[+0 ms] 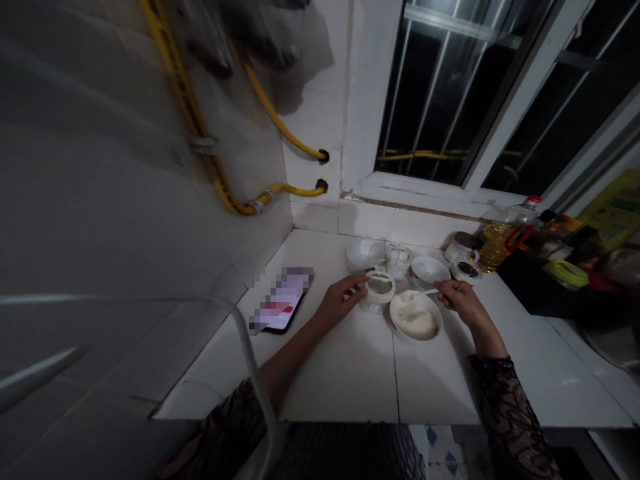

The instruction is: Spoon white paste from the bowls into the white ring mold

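Observation:
My right hand [457,299] pinches the handle of a white spoon [426,292], its bowl end over a white bowl [393,329] of pale, creamy-white stuff [415,319], which could be flour or batter. The surface of that stuff is uneven, with a hollow in it. Just left of the bowl stands a small whitish jar [377,305] with a round top and a bar-like piece across it. The fingers of my left hand [345,297] rest around the jar's left side and upper rim; its inside is hard to make out.
Behind stand a white bowl [363,255], a clear-lidded container [399,260], another bowl [430,269] and jars [466,269]. An oil bottle [495,247] is at the back right, beside a dark box [525,283]. A phone [287,303] lies left. A pale cable [245,333] crosses the foreground.

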`<state>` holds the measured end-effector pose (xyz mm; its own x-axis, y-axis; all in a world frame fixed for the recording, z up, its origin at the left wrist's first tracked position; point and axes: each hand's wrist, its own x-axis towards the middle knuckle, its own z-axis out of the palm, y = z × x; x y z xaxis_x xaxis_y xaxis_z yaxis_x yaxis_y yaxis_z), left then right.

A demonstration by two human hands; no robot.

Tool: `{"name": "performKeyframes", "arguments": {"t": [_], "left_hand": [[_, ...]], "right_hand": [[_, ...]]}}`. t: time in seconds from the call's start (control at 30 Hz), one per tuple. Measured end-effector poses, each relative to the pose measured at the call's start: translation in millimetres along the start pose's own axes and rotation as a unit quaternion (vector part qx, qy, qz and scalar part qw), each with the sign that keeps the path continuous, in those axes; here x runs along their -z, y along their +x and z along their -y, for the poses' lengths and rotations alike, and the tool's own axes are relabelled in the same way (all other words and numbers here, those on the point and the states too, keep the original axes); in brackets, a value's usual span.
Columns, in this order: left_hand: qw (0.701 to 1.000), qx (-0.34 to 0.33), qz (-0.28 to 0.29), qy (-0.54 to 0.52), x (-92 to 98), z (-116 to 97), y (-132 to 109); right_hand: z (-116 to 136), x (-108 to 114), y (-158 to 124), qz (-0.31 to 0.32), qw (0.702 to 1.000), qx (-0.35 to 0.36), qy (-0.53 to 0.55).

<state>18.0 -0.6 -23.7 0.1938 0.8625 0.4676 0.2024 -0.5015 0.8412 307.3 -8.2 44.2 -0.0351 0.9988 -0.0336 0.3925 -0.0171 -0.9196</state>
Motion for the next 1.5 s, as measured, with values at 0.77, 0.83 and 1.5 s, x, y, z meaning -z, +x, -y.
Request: {"name": "performKeyframes", "arguments": {"t": [0.77, 0.83, 1.5], "left_hand": [[1.000, 0.004, 0.004, 0.003, 0.6, 0.7, 0.0], [1.000, 0.002, -0.001, 0.001, 0.3, 1.5, -0.1], [1.000, 0.005, -0.001, -0.004, 0.1, 0.3, 0.3]], "right_hand": [[22.0, -25.7, -21.7, -0.122, 0.944, 0.251, -0.175], [18.2, -11.6, -18.7, -0.075, 0.966, 0.197, -0.148], [4.3, -7.9, -5.2, 0.075, 0.994, 0.035, -0.076]]}}
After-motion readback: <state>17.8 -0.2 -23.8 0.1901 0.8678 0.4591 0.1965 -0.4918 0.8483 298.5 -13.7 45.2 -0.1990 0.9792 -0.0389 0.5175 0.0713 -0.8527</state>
